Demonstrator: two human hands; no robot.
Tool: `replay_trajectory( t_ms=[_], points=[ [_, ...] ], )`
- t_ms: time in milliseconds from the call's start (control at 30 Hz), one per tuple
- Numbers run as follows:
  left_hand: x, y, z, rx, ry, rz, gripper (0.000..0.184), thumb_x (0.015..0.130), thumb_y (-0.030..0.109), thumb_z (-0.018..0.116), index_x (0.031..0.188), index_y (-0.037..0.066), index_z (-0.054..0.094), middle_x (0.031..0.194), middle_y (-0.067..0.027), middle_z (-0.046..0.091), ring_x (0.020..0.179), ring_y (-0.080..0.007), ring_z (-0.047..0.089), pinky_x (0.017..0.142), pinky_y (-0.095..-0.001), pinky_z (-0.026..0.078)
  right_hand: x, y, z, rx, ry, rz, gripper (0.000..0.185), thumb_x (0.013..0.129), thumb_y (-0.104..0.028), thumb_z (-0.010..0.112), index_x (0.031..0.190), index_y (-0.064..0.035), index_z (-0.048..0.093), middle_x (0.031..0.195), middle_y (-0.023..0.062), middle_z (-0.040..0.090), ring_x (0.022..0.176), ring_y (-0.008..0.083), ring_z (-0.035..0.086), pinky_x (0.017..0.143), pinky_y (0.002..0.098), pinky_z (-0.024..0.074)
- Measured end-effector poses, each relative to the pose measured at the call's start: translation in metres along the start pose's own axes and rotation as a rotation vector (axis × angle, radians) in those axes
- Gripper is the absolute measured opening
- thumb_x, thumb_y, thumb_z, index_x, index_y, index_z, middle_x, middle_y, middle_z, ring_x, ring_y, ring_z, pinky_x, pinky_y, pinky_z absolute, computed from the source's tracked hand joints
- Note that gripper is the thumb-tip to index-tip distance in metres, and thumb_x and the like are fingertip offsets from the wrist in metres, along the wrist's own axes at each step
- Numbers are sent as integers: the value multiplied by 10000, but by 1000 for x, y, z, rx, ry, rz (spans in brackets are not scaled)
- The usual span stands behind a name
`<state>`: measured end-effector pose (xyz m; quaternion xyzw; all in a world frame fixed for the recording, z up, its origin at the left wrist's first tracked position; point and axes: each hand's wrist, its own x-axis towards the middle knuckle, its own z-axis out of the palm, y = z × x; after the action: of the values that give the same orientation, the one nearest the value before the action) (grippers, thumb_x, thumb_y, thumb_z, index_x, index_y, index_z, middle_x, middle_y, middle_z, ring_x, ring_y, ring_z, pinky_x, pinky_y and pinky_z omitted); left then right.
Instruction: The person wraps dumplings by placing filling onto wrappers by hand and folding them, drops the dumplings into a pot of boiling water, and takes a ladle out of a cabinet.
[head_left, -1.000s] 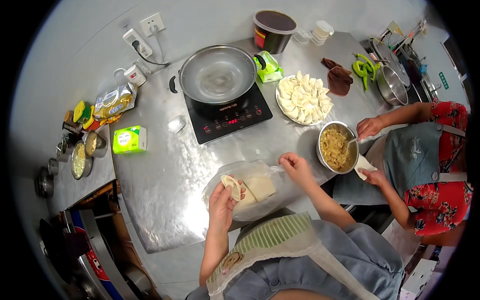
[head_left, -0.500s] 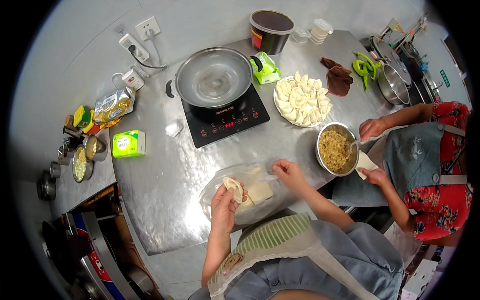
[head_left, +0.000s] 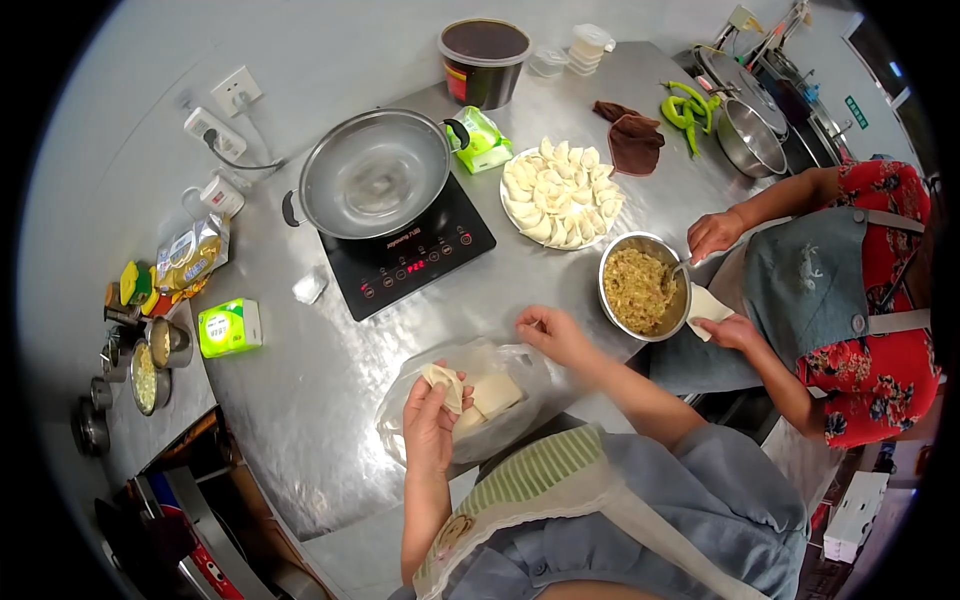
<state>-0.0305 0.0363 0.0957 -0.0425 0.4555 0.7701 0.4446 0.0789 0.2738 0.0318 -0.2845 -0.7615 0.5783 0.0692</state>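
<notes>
In my left hand, closed, rests a folded dumpling of pale dough, pinched between thumb and fingers. Just below it lies a clear plastic bag with square dumpling wrappers stacked in it. My right hand hovers to the right above the bag's edge, its fingers loosely bent and slightly apart, with nothing visible in them. Near that hand stands a steel bowl of filling. Behind the bowl, a round plate carries many finished dumplings.
Across the bowl, a co-worker's hand holds a utensil in the filling; the other hand holds a wrapper. A wide pan sits on an induction cooker. Tissue packs, a dark tub and green peppers surround the worktop.
The whole view has shifted, so most things appear further left. My left hand still holds the dumpling, now turned somewhat. My right hand stays near the bag, and the co-worker's hand remains at the bowl.
</notes>
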Motion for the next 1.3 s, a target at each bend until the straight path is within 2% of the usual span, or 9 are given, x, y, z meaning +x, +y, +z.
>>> replay_trajectory(
  t_ms=[500, 600, 667, 767, 900, 1000, 1067, 1100, 1300],
  points=[
    [13, -9, 6, 165, 10, -2, 462, 974, 178, 560, 1387, 5, 445, 1175, -128, 626, 976, -219, 653, 851, -326, 540, -5, -35, -5, -54, 20, -31, 156, 917, -157, 642, 979, -15, 665, 665, -7, 595, 594, 70, 501, 558, 246, 443],
    [16, -13, 11, 258, 19, 77, 499, 952, 154, 604, 1395, -3, 436, 1115, -111, 651, 961, -178, 646, 836, -291, 517, -9, -57, -8, 44, -90, 59, 196, 886, -143, 667, 1045, -30, 661, 812, 30, 637, 677, 96, 560, 604, 266, 467],
    [17, -12, 12, 350, -2, 71, 538, 939, 146, 626, 1410, -7, 415, 1061, -95, 662, 938, -151, 636, 825, -271, 499, -16, -86, -3, 54, -171, -220, 300, 843, -126, 696, 1129, -52, 644, 1043, 68, 634, 825, 147, 609, 691, 296, 486],
    [20, -12, 17, 483, -46, 67, 610, 918, 137, 662, 1436, -7, 376, 965, -65, 671, 887, -107, 613, 798, -239, 467, -12, -98, -1, 29, -407, -264, 376, 810, -120, 719, 1172, -68, 628, 1190, 81, 585, 959, 193, 609, 776, 318, 490],
    [23, -11, 22, 576, -89, 55, 664, 914, 151, 674, 1463, 1, 332, 920, -48, 670, 815, -83, 587, 771, -226, 450, -2, -84, 0, -57, -550, -396, 372, 800, -116, 727, 1155, -62, 630, 1152, 79, 594, 962, 222, 604, 802, 326, 494],
    [21, -9, 31, 507, -61, 55, 608, 936, 165, 645, 1448, 4, 359, 947, -64, 685, 793, -88, 590, 759, -227, 458, 4, -75, 0, -67, -610, -255, 336, 804, -115, 728, 1122, -51, 638, 1091, 75, 613, 966, 205, 603, 817, 319, 498],
    [22, -9, 29, 480, -24, 98, 551, 949, 173, 627, 1422, 4, 401, 948, -68, 688, 789, -92, 594, 744, -227, 464, 17, -44, 4, 260, -322, -157, 285, 815, -119, 728, 1078, -38, 651, 1005, 67, 632, 948, 169, 603, 820, 304, 495],
    [23, -9, 27, 454, 10, 142, 497, 962, 181, 609, 1396, 4, 443, 949, -72, 692, 785, -97, 597, 729, -227, 471, 26, -34, 3, 504, -207, 82, 259, 820, -133, 736, 1049, -36, 662, 952, 60, 634, 962, 129, 597, 824, 292, 497],
    [11, -5, -5, 521, 94, 144, 280, 985, 129, 545, 1229, 2, 598, 848, -66, 684, 717, -88, 585, 687, -223, 475, 108, 32, -8, -233, 414, -218, 275, 822, -116, 724, 1076, -33, 656, 975, 95, 655, 931, 192, 630, 812, 325, 503]
  ],
)
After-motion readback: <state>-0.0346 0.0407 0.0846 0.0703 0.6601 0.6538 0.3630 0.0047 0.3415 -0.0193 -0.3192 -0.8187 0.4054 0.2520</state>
